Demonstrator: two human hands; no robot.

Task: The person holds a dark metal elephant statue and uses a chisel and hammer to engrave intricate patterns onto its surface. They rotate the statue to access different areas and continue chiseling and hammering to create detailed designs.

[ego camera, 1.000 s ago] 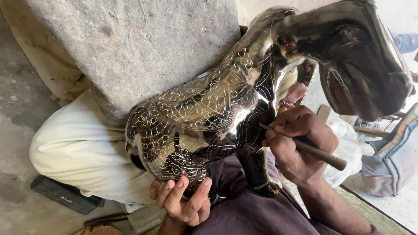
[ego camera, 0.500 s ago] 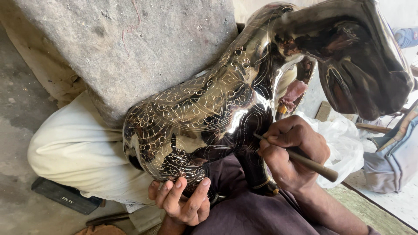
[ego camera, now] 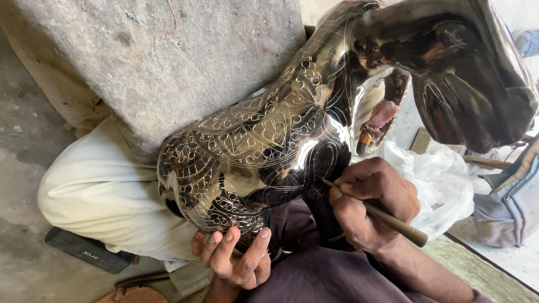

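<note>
A large shiny black metal animal figure (ego camera: pixel 269 140) with fine engraved floral lines rests across my lap, its head up at the right. My left hand (ego camera: pixel 233 258) cups the figure's underside from below, fingers spread against it. My right hand (ego camera: pixel 370 205) grips a thin wooden-handled engraving tool (ego camera: pixel 393 221) like a pen. Its tip touches the figure's lower flank.
A grey stone block (ego camera: pixel 168 62) stands behind the figure. My knee in pale trousers (ego camera: pixel 106 196) lies at the left, a dark flat bar (ego camera: pixel 87 252) on the concrete floor beside it. A white plastic bag (ego camera: pixel 443 185) and a grey cloth bag (ego camera: pixel 505 207) lie at the right.
My right hand and the tool have shifted slightly downward and left along the figure's flank. My left hand stays under the figure.
</note>
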